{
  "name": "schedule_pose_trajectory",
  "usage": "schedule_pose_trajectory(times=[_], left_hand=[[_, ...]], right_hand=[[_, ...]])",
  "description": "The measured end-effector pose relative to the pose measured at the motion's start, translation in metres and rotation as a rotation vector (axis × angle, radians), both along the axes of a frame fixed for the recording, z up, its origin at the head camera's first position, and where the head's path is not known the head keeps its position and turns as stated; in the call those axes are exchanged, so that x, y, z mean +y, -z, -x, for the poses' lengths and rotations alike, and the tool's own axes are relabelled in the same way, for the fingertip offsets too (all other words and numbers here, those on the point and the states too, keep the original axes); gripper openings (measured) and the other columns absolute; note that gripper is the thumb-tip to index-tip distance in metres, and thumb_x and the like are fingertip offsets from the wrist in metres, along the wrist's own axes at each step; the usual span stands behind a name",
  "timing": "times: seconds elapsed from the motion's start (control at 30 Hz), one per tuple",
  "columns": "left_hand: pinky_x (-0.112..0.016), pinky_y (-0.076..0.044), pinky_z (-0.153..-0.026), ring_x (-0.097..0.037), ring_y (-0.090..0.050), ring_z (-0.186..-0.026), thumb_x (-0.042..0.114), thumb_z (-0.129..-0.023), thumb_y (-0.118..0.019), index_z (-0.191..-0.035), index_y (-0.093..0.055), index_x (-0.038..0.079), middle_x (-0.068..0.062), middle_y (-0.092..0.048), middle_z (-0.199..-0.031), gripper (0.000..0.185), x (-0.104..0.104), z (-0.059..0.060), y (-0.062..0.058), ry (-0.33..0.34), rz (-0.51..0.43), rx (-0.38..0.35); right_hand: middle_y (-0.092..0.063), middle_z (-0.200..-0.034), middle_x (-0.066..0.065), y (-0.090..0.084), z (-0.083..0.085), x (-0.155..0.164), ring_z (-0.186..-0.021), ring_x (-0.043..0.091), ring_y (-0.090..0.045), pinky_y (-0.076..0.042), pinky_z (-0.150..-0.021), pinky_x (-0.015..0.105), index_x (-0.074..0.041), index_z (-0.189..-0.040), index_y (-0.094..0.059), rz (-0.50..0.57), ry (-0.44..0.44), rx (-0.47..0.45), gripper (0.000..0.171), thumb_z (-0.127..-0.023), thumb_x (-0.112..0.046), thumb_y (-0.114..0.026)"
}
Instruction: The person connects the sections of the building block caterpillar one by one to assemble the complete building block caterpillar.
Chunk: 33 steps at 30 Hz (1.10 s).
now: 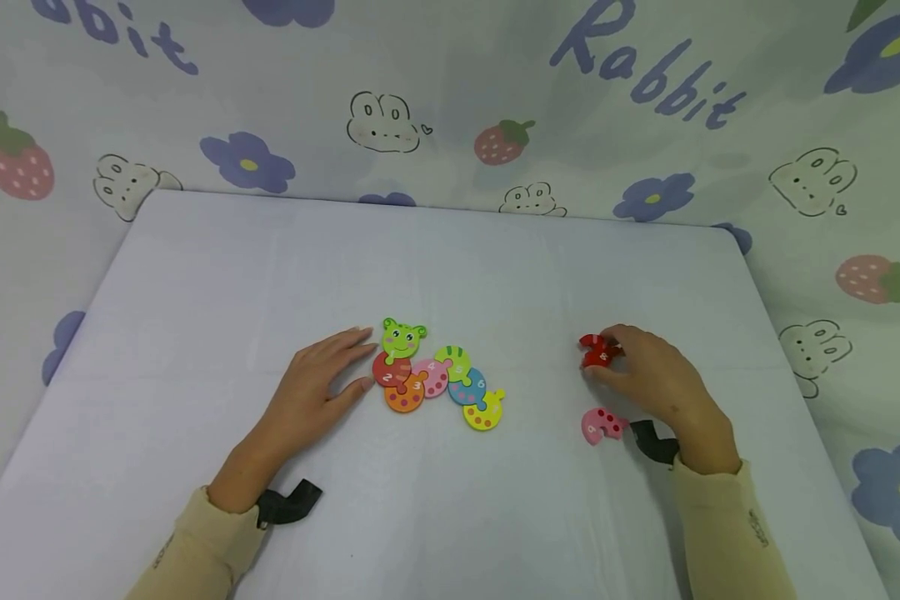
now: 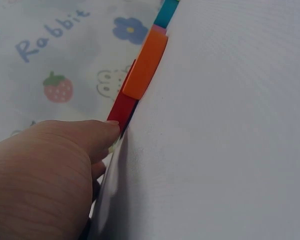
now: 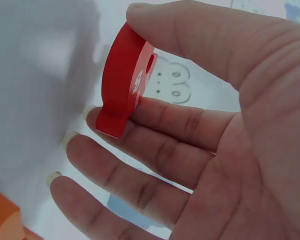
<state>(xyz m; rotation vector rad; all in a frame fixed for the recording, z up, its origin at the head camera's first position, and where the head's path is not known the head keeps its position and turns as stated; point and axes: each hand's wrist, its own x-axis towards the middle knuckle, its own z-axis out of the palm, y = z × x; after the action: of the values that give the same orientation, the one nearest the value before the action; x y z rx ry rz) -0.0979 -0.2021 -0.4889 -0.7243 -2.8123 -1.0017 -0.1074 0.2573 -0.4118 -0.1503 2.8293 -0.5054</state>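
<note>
A caterpillar of joined number puzzle pieces lies on the white table, with a green smiling head (image 1: 401,340) at its far left. Below the head come a red piece marked 2 (image 1: 390,372) and an orange piece marked 3 (image 1: 405,397). My left hand (image 1: 318,392) rests beside them, fingers extended, thumb tip at the red piece's edge. On the right, my right hand (image 1: 656,375) pinches another red puzzle piece (image 3: 121,75) between thumb and fingers. Its other fingers are spread loosely. Near that wrist lies a pink piece marked 9 (image 1: 602,425).
The joined row runs on through a pink piece (image 1: 431,382), a green one (image 1: 453,360), a blue one (image 1: 465,385) and a yellow one (image 1: 482,412). Behind the white table (image 1: 450,517) hangs a printed cloth (image 1: 450,75). Black wrist cameras (image 1: 291,503) jut from both sleeves.
</note>
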Motion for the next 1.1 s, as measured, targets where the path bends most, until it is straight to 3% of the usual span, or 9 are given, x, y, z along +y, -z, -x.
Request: schedule_pose_trajectory(times=[0.47,1.1], left_hand=[[-0.062,-0.030,-0.115,-0.030,-0.040,-0.149,0.021,-0.096,-0.077,-0.147,-0.060,0.011,-0.007,-0.050,-0.158,0.055,0.000,-0.001,0.001,-0.007,0.002,-0.014],[-0.062,-0.030,-0.115,-0.030,-0.040,-0.149,0.020,-0.096,-0.077,-0.149,-0.059,0.011,-0.007,-0.050,-0.158,0.057,0.001,-0.001,0.002,-0.013,0.006,-0.013]], right_hand=[[-0.069,-0.125,0.015,-0.002,-0.011,-0.028,-0.111,0.032,-0.066,-0.057,-0.095,0.054,0.000,-0.135,-0.061,0.075,-0.121,0.071,0.057,-0.090,-0.025,-0.085],[-0.070,-0.116,0.001,0.006,-0.028,-0.069,-0.102,0.019,-0.064,-0.059,-0.088,0.038,-0.009,-0.129,-0.068,0.050,-0.295,0.150,0.053,-0.086,-0.033,-0.089]])
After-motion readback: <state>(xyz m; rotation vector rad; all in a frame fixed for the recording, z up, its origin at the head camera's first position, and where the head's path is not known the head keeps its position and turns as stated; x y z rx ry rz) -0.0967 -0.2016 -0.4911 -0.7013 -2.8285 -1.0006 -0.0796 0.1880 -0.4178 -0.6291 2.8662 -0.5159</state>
